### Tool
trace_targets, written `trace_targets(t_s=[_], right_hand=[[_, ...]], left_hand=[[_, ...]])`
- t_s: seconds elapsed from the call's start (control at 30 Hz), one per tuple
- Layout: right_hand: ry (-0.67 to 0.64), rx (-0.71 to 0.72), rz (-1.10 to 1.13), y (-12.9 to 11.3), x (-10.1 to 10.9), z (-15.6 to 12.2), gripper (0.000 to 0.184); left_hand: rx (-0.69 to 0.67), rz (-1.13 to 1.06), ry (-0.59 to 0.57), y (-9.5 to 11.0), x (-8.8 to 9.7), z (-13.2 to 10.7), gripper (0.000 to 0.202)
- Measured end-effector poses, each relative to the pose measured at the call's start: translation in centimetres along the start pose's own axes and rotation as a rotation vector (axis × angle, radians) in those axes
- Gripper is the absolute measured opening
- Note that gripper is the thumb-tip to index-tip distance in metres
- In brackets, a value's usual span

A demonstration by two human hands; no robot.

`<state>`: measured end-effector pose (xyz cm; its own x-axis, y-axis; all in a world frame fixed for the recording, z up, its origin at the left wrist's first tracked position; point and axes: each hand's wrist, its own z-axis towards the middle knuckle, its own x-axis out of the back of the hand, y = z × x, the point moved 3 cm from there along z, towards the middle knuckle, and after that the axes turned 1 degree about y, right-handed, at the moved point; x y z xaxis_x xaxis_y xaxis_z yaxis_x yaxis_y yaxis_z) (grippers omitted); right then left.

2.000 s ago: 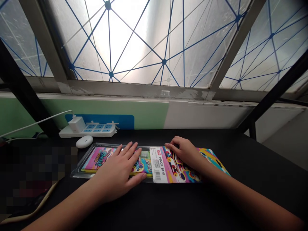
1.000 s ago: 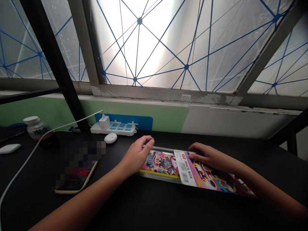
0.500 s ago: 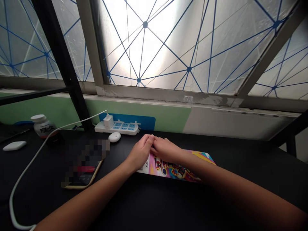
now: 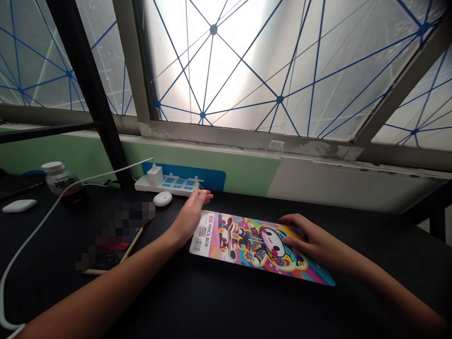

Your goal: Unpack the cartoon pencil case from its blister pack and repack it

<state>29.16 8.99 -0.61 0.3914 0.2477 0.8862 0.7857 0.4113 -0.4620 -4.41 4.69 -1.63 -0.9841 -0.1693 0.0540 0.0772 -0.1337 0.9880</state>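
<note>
A colourful pencil box point(image 4: 243, 249), printed with a cartoon figure and labelled "PENCIL BOX", lies face up and slanted on the black desk. My right hand point(image 4: 307, 235) grips its right part, thumb over the printed face and fingers along the far edge. At the box's left end is my left hand point(image 4: 190, 214), its fingers stretched out toward the power strip. Whether the left palm touches the box's edge I cannot tell.
Along the wall sits a white power strip point(image 4: 183, 188) with a charger point(image 4: 155, 174) plugged in. Left of my hands are a round white case point(image 4: 163, 198), a blurred-out phone point(image 4: 113, 256), a white cable point(image 4: 30, 245), a jar point(image 4: 58, 179) and a flat white object point(image 4: 19, 205).
My hands were together over the box's left end; now they are apart. The right hand has moved right onto the box's right part, the left slightly left, uncovering the printed face.
</note>
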Motion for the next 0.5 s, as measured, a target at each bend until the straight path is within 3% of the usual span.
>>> trace_targets(t_s=[0.17,0.33,0.43,0.5], right_hand=[[0.018,0.018,0.004,0.3,0.1,-0.2,0.059],[-0.014,-0.078,0.111,-0.5,-0.6,0.2,0.059],[0.009,-0.084,0.139,-0.2,-0.8,0.1,0.057],[0.025,-0.089,0.152,-0.1,-0.9,0.0,0.056]], left_hand=[[0.038,-0.151,-0.001,0.2,-0.5,-0.5,0.057],[0.009,-0.163,0.0,0.5,-0.9,-0.9,0.06],[-0.013,0.029,-0.018,0.6,-1.0,-1.1,0.054],[-0.065,0.315,-0.115,0.8,-1.3,-1.4,0.043]])
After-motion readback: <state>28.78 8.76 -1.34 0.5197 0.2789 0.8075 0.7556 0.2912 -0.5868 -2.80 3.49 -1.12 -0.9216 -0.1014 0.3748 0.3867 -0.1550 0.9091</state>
